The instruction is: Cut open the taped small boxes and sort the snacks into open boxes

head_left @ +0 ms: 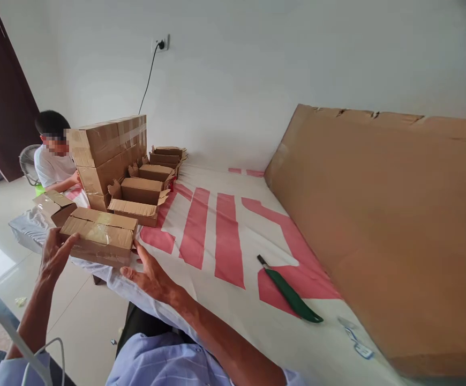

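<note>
A closed cardboard box (108,231) with clear tape over its top seam is between my two hands, by the near left edge of the table. My left hand (55,256) grips its left end, thumb along the front side. At the opposite end, my right hand (150,273) has its fingers against the box, with the thumb apart below the front corner. Whether the box's underside rests on the table is hidden. Just behind it stand another cardboard box (54,203) and an open-topped carton (134,210) with raised flaps.
Taped boxes (108,142) form a stack at the back left, beside several open cartons (152,174). A person (54,161) sits beyond the stack. A large cardboard sheet (385,225) leans at the right. A long green object with a black tip (291,295) lies on the red-and-white cloth (228,236).
</note>
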A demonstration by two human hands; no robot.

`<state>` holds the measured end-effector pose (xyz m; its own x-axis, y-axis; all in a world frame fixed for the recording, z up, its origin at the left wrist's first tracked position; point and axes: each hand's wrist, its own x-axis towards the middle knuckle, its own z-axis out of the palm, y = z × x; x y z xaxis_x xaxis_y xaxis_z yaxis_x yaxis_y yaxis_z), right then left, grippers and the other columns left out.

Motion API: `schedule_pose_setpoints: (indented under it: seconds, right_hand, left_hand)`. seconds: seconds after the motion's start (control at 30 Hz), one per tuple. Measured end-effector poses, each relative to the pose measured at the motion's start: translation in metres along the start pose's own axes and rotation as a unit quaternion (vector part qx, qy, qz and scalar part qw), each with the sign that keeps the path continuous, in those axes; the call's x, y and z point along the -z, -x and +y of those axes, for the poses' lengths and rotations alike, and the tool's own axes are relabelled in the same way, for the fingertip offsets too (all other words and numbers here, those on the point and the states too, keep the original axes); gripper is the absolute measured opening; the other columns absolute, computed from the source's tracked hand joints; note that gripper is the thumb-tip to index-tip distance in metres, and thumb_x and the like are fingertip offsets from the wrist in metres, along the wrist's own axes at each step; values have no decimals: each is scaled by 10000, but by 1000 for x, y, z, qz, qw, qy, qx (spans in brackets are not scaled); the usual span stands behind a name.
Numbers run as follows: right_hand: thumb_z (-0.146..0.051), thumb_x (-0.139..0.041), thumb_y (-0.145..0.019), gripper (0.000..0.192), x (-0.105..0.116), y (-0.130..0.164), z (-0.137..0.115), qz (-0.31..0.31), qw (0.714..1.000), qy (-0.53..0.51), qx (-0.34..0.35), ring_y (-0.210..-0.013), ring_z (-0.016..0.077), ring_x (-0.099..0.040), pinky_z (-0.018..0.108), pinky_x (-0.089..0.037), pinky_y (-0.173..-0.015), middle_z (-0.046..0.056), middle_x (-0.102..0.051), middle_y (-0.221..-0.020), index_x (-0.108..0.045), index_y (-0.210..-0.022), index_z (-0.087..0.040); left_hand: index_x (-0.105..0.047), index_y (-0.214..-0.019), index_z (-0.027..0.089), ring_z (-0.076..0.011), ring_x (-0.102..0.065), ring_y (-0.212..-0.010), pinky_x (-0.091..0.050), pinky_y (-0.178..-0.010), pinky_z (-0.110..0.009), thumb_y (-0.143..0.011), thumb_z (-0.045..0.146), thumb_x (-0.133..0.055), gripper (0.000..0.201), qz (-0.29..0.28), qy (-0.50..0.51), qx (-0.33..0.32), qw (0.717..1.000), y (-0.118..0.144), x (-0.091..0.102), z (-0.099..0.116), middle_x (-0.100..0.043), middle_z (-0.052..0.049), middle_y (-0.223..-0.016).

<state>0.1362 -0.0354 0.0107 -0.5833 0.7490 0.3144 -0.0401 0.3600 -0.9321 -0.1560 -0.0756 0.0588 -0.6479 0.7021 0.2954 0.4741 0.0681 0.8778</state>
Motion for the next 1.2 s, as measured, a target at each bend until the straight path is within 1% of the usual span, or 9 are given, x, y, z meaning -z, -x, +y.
schedule_pose_setpoints:
  seconds: [0.13,0.37,0.5,0.67,0.8,0.9,0.97,1.07,1.2]
  right_hand:
    - [-657,-685,-912,938,48,37,-7,65,997,17,-25,-1434,368,-563,571,-472,-1185,105,-559,-1614,-329,-1697,-285]
    - [-673,-668,-904,817,135,92,26,216,969,88,-81,-1304,343,-646,524,-514,-1125,153,-656,-1502,-509,-1570,-227]
    - [-714,-660,-877,785,157,106,44,220,965,83,-115,-1188,347,-714,504,-582,-1037,166,-732,-1386,-601,-1473,-206]
    - [-637,-624,-926,617,172,118,65,236,954,163,-87,-1263,341,-679,499,-548,-1090,153,-729,-1385,-661,-1373,-214]
    - [-499,-555,-939,497,213,145,87,276,869,390,-130,-1228,360,-666,517,-520,-1095,197,-729,-1284,-695,-1275,-160]
    - [-411,-525,-960,427,246,169,99,249,766,525,-276,-1211,394,-654,519,-526,-1040,224,-726,-1219,-718,-1212,-124]
    - [-398,-527,-975,397,259,181,102,207,721,556,-358,-1233,399,-649,496,-540,-992,221,-724,-1232,-725,-1186,-125]
    - [-396,-524,-997,384,266,191,104,165,705,558,-405,-1278,369,-650,451,-547,-966,193,-730,-1278,-728,-1197,-139]
    - [-354,-449,-1020,430,263,196,107,170,705,552,-412,-1267,352,-672,441,-544,-962,202,-732,-1311,-721,-1263,-125]
  left_hand:
    - [-648,-1101,225,-308,-720,-1048,-567,-939,-437,-710,641,-842,604,-87,45,-65,993,40,-28,22,-753,-71,-1067]
    - [-677,-1142,238,-284,-740,-1053,-560,-1002,-471,-857,569,-779,448,-290,91,-129,944,112,-115,33,-761,-92,-1173]
    - [-723,-1123,221,-267,-739,-1005,-576,-911,-409,-903,583,-713,424,-344,134,-105,924,110,-141,37,-773,-93,-1129]
    - [-776,-1025,209,-273,-724,-981,-544,-845,-365,-863,631,-713,457,-346,158,-52,923,83,-153,39,-807,-73,-1000]
    - [-788,-937,204,-260,-709,-938,-535,-852,-356,-805,587,-787,405,-327,168,-59,928,77,-159,38,-803,-71,-966]
    - [-785,-914,202,-258,-705,-943,-535,-868,-358,-810,557,-789,370,-324,182,-57,926,79,-161,39,-797,-72,-958]
    - [-785,-915,205,-259,-703,-941,-536,-854,-358,-805,554,-790,366,-328,182,-42,926,79,-162,39,-794,-69,-951]
    - [-793,-932,216,-253,-701,-930,-539,-822,-353,-780,566,-795,381,-342,177,-2,923,76,-162,38,-793,-62,-945]
    - [-820,-937,214,-229,-698,-887,-534,-776,-330,-750,481,-791,327,-372,167,13,913,67,-162,37,-800,-61,-920]
